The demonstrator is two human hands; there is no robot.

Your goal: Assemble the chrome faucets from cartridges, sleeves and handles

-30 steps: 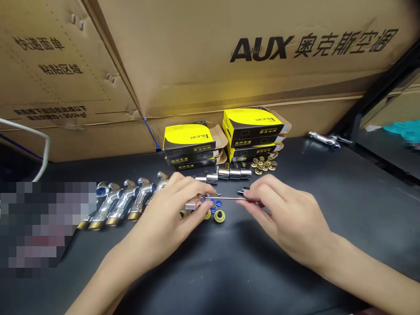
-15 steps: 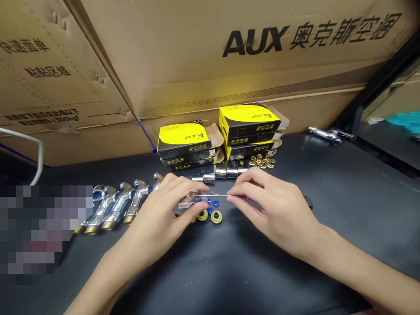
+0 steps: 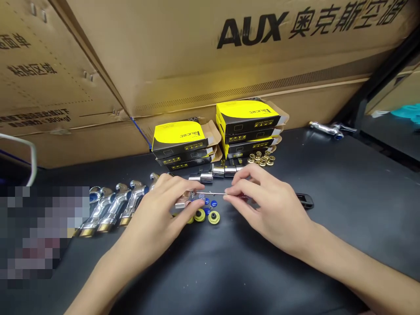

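My right hand (image 3: 262, 197) pinches a slim screwdriver (image 3: 216, 194), its bare shaft pointing left and its handle mostly hidden in the palm. My left hand (image 3: 164, 201) curls around a shiny metal piece (image 3: 181, 204), largely covered by the fingers; its kind does not show. Thumb and index of that hand stand apart, and the screwdriver's tip reaches the metal piece's side near the index finger. Below the shaft lie small blue discs (image 3: 214, 203) and yellow-green round fittings with black centres (image 3: 214, 217). Chrome cylinders (image 3: 219, 171) lie just behind.
Chrome faucet bodies (image 3: 101, 208) lie in a row at left. Yellow-black boxes (image 3: 180, 135) stand in two stacks at the back, with brass nuts (image 3: 262, 159) beside them. Another faucet (image 3: 326, 129) lies far right; a black object (image 3: 305, 200) is beside my right hand.
The view has shifted slightly, so everything sits a little differently in the picture. Both hands keep nearly the same pose, with the screwdriver still held level between them.
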